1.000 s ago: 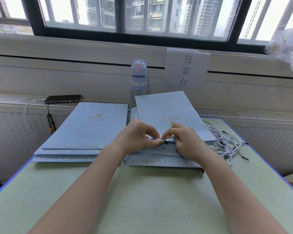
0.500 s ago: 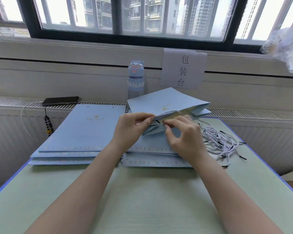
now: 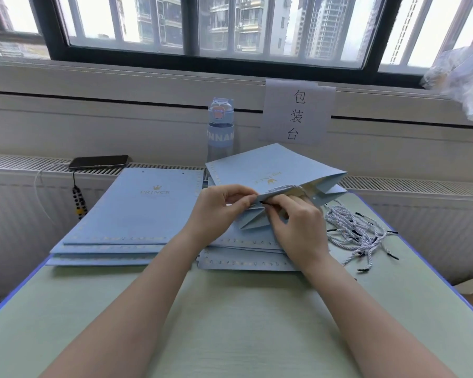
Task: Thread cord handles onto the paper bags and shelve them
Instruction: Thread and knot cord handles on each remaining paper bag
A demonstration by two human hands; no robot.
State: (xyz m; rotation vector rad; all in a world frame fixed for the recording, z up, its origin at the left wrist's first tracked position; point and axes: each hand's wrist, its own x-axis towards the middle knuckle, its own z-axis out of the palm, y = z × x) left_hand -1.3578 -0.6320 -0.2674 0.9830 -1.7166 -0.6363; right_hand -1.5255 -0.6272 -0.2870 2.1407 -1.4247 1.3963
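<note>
Holds one light-blue paper bag [image 3: 271, 167] tipped up in front of the water bottle [image 3: 220, 126], mouth turned toward the person, above the stack of flat bags [image 3: 243, 261] on the surface [image 3: 230, 317]. Pinches the near rim with the left hand [image 3: 220, 211], thumb and forefinger closed on the paper edge, remaining fingers curled beneath. Curls the right hand [image 3: 298, 227] against the same rim just beside it, fingertips tucked into the mouth and apparently nipping the black tip of a striped cord [image 3: 284, 187]; cannot make out the grip itself. Shows the rest of that cord lying along the rim, trailing off to the bottle's right.

Turns, for the coming move, on the rim's line: long axis roughly left to right, rising slightly toward the bottle's right, with the cord tip caught between the two sets of fingertips and nearer the right hand. Hides the punched hole behind the fingers. Calls, most likely, for the right hand to feed the tip through while the left steadies the paper. Reads as mid-threading, shelving not yet begun.

Leaves loose cords [image 3: 358, 236] heaped in front and to the right of the bottle, a second stack [image 3: 126, 214] in front and to its left, a phone [image 3: 99, 161] farther left.
</note>
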